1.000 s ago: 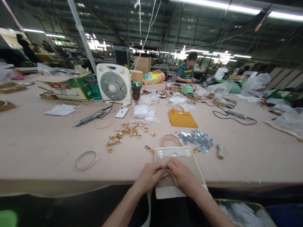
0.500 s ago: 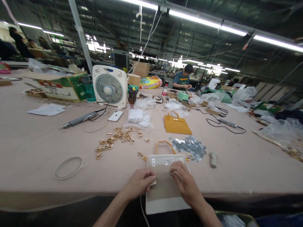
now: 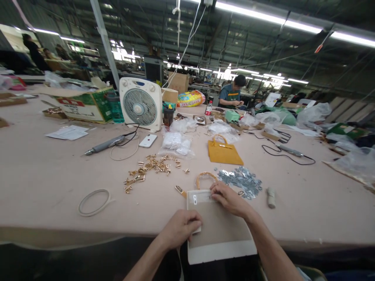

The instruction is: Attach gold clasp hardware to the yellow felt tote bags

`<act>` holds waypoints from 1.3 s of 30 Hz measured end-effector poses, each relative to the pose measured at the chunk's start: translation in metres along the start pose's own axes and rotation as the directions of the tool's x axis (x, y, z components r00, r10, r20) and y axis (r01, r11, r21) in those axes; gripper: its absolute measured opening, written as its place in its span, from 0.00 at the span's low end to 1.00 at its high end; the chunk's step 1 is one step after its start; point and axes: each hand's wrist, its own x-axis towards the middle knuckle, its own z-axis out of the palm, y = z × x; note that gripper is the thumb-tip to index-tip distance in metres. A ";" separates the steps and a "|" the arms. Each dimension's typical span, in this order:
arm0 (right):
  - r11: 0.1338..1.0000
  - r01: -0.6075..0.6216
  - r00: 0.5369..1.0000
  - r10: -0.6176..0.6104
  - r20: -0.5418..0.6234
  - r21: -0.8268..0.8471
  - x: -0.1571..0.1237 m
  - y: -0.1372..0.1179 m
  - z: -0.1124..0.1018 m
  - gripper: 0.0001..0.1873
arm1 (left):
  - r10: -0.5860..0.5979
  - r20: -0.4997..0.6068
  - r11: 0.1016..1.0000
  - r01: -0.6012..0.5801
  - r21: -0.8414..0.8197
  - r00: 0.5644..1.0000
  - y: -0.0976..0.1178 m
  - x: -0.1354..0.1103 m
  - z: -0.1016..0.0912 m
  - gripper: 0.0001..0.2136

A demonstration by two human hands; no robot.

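Observation:
A handbag panel [image 3: 222, 232], beige lining side up with pale borders, lies over the table's front edge. Its yellow handle [image 3: 205, 175] and strap ends with gold fittings, one being the left strap [image 3: 181, 191], stick out at the far side. My left hand [image 3: 182, 227] is closed over the panel's left side, a small off-white piece [image 3: 198, 229] pinched under its thumb. At the panel's upper edge my right hand [image 3: 230, 198] has its fingers curled together over the metal fitting spot; whatever they hold is hidden. A small slotted white rectangle [image 3: 195, 199] shows at the upper left corner.
Gold fittings [image 3: 152, 166] lie scattered left of the panel, flat metal plates [image 3: 241, 180] to the right. Beyond stand a yellow bag [image 3: 225, 152], a phone [image 3: 148, 141] and a fan [image 3: 140, 106]. Corded tools [image 3: 105, 145] lie on both sides. A co-worker [image 3: 231, 95] sits across.
My right hand has moved up to the panel's top edge, covering the metal fitting there. My left hand keeps its pinch. The whole view has shifted slightly.

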 end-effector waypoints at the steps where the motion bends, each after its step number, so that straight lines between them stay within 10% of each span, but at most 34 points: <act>1: 1.000 0.002 1.000 -0.002 -0.002 0.002 0.001 0.002 0.001 0.07 | -0.002 -0.001 1.000 0.002 -0.005 1.000 0.001 0.000 0.000 0.11; 22: 0.985 -0.026 0.959 -0.023 -0.281 -0.169 -0.005 0.036 0.039 0.16 | 0.065 -0.108 0.972 -0.088 -0.220 0.992 -0.010 0.002 -0.001 0.17; 33: 0.991 -0.093 0.809 0.021 -0.587 -0.092 -0.002 0.044 0.062 0.16 | 0.056 -0.085 0.982 -0.070 -0.177 0.995 -0.012 -0.003 0.001 0.34; 39: 0.998 -0.066 0.744 0.053 -0.667 0.006 -0.014 -0.006 0.054 0.15 | 0.105 -0.068 0.989 -0.111 -0.093 0.992 -0.016 -0.008 0.000 0.35</act>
